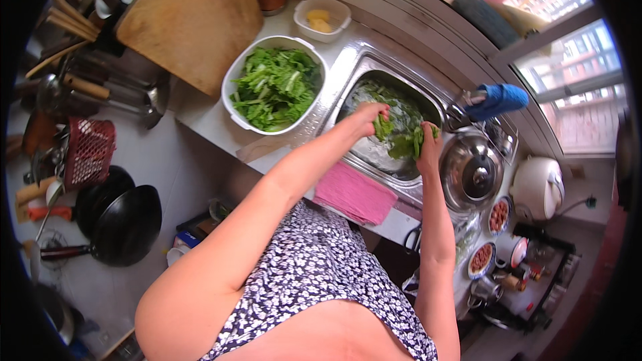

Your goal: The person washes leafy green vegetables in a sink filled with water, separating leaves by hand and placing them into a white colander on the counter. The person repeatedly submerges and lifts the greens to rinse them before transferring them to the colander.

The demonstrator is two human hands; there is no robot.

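Both my hands are over a stainless steel sink basin (351,153) that holds water and loose leafy greens (383,91). My left hand (369,116) is closed around a small bunch of green leaves (383,128) near the middle of the basin. At the basin's right side, my right hand (429,145) grips another bunch of leaves (409,145), which hangs down toward the water. Left of the sink stands a white plastic tub (227,105) heaped with leafy greens (281,85).
A pink cloth (353,193) lies at the sink's front edge. Right of the basin sit a steel pot lid (471,170), a rice cooker (537,188) and bowls of meat (499,215). Behind the tub are a wooden cutting board (195,20) and a small white basket (322,7). A blue cloth (501,102) covers the faucet.
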